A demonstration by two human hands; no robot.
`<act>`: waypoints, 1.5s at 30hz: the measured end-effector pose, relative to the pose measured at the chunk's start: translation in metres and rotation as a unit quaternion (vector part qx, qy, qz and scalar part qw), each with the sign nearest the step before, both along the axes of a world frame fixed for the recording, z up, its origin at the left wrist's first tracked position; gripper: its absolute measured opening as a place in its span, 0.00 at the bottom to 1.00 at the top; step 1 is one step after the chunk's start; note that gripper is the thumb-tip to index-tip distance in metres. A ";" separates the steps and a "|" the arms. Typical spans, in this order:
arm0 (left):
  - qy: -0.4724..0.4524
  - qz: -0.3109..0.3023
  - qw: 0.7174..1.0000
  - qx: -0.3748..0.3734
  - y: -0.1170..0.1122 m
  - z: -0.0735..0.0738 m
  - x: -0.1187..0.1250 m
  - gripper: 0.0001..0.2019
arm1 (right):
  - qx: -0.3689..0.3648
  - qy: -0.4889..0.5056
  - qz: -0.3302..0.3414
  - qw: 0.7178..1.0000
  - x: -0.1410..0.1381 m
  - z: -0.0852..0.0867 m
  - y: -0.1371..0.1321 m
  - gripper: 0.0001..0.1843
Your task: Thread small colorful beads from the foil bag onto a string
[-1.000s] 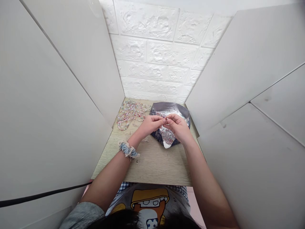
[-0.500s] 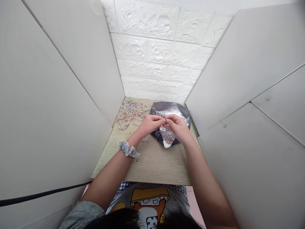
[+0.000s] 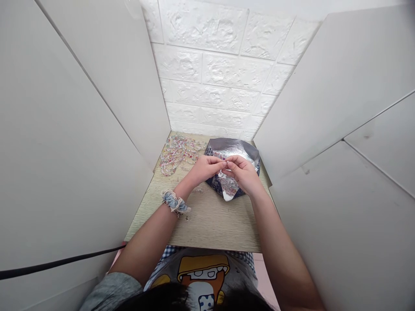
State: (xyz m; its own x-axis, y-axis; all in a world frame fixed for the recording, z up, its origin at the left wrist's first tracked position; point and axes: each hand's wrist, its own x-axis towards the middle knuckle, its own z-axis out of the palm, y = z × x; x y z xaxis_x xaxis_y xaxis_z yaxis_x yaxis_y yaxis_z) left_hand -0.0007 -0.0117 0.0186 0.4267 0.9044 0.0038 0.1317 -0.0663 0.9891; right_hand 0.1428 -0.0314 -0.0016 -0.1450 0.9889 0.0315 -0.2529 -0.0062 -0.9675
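My left hand (image 3: 204, 169) and my right hand (image 3: 243, 172) meet fingertip to fingertip over an open silvery foil bag (image 3: 234, 149) with a dark patterned outside. Both pinch something tiny between them, likely a bead on a thread, too small to make out. Small coloured beads show inside the bag (image 3: 228, 185) below my hands. A blue scrunchie with lace (image 3: 175, 203) sits on my left wrist.
A heap of pastel bead strands (image 3: 178, 153) lies at the back left of the wooden table (image 3: 210, 224). White panels wall in both sides and a white brick wall closes the back. A black cable (image 3: 58, 262) crosses the lower left. A few loose beads (image 3: 187, 219) lie near my left wrist.
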 end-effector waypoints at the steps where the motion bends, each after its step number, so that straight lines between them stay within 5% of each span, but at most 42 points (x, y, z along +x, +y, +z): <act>1: 0.000 -0.001 1.000 -0.005 0.000 0.000 0.000 0.13 | 0.002 -0.004 0.003 1.000 0.000 0.000 0.000 0.07; 8: -0.009 -0.032 0.999 -0.035 -0.001 0.003 -0.001 0.14 | 0.040 -0.081 -0.014 0.996 0.001 0.001 0.000 0.08; 15: -0.042 -0.048 0.996 -0.063 0.002 -0.002 -0.002 0.14 | 0.196 -0.209 -0.117 0.951 0.002 -0.001 0.000 0.04; 25: -0.024 -0.055 0.995 -0.074 0.001 -0.002 0.000 0.14 | 0.194 -0.254 -0.117 0.940 0.003 0.003 0.000 0.06; 29: -0.065 -0.059 0.993 -0.077 0.002 -0.005 0.000 0.11 | 0.221 -0.416 -0.148 0.870 0.011 0.000 0.002 0.07; 35: -0.156 -0.027 0.982 -0.099 0.004 -0.006 -0.001 0.09 | 0.141 -0.668 -0.022 0.731 0.013 -0.010 0.002 0.11; 45: -0.163 -0.026 0.978 -0.124 0.005 -0.009 -0.001 0.08 | 0.076 -0.733 0.006 0.676 0.007 -0.004 0.000 0.14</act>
